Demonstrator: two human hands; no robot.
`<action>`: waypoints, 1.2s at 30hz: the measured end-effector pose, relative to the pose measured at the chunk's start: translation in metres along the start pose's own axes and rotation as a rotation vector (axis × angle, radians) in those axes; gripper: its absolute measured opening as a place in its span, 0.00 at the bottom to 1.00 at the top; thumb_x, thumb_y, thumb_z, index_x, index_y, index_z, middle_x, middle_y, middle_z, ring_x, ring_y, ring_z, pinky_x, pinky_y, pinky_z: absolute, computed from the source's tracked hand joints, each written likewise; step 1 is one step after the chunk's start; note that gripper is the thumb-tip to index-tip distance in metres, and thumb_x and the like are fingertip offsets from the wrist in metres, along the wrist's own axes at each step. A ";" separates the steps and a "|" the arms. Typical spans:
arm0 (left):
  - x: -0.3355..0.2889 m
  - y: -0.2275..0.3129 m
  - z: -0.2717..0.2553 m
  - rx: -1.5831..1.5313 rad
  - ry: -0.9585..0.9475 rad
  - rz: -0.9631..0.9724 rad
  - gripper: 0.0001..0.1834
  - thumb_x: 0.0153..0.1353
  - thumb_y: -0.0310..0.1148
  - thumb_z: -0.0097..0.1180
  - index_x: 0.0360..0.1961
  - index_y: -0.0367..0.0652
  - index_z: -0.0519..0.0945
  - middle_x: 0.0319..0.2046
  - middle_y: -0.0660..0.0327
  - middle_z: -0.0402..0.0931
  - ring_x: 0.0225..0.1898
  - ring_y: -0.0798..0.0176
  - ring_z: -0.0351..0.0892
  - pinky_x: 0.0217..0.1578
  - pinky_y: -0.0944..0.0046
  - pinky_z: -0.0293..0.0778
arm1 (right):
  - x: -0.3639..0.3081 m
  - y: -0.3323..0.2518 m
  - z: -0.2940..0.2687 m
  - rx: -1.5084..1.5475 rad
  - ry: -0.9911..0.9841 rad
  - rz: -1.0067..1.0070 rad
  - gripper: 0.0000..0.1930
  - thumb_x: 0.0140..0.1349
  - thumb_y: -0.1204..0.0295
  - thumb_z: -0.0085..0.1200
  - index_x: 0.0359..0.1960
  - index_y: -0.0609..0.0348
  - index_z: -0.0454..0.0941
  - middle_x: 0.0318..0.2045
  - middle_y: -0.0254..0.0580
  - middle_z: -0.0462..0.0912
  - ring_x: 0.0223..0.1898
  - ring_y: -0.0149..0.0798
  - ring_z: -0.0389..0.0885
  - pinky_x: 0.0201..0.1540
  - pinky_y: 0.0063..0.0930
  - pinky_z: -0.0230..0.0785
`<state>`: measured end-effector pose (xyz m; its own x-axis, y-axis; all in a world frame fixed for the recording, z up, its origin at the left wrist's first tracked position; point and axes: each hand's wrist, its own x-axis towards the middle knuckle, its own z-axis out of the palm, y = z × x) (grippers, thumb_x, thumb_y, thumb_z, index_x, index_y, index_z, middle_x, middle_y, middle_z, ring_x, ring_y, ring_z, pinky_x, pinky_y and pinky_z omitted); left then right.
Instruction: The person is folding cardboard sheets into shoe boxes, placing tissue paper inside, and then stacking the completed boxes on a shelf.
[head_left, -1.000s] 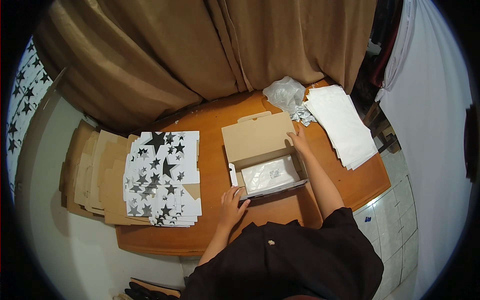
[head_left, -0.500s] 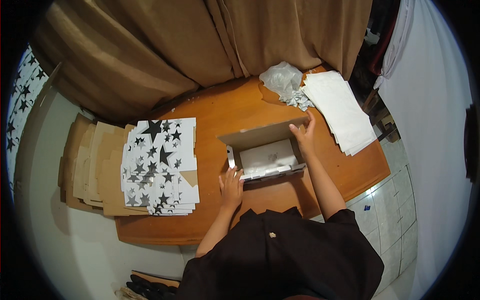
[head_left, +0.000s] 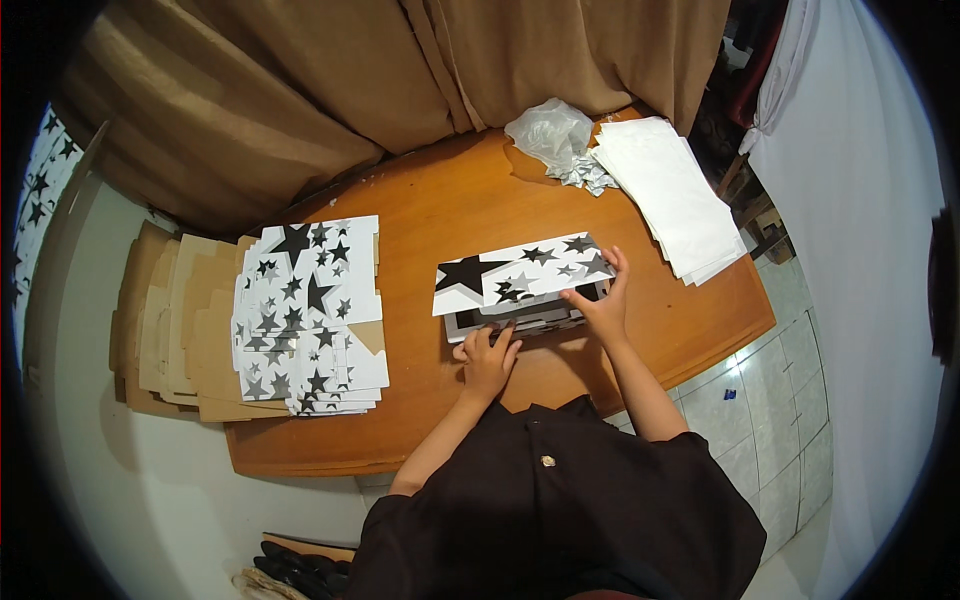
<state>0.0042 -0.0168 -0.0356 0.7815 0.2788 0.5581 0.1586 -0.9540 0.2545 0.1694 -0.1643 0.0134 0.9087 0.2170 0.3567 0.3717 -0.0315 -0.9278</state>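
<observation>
A cardboard box (head_left: 525,277) with black and grey stars on white sits on the wooden table in front of me. Its star-printed lid is tilted partly down over the body, with a dark gap along the near side. At the lid's right end, my right hand (head_left: 607,302) is closed on the edge, thumb on the near side and fingers round the end. My left hand (head_left: 488,362) touches the near left part of the box with its fingers apart, not gripping. The lid hides most of the inside.
Left of the box lies a stack of flat star-printed cartons (head_left: 310,300), overlapping plain brown ones (head_left: 215,345). At the back right are a clear plastic bag (head_left: 552,133), small silvery packets (head_left: 587,175) and a pile of white sheets (head_left: 672,195). A brown curtain (head_left: 400,70) hangs behind the wooden table (head_left: 420,215).
The lid, upright before, has swung toward me and now covers most of the white inside. My right hand came down with it, and my left hand shifted right along the near side.
</observation>
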 end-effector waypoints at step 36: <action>0.036 -0.047 -0.014 0.043 0.039 -0.029 0.16 0.53 0.44 0.59 0.43 0.56 0.81 0.47 0.69 0.75 0.53 0.63 0.68 0.51 0.44 0.42 | -0.038 0.027 -0.006 -0.318 0.018 -0.115 0.23 0.41 0.66 0.70 0.40 0.60 0.78 0.56 0.54 0.63 0.57 0.51 0.65 0.55 0.37 0.63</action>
<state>0.0160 0.0392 -0.0162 0.7522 0.3099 0.5815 0.2073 -0.9490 0.2376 0.1462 -0.1789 -0.0247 0.8594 0.2196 0.4617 0.5102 -0.3113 -0.8017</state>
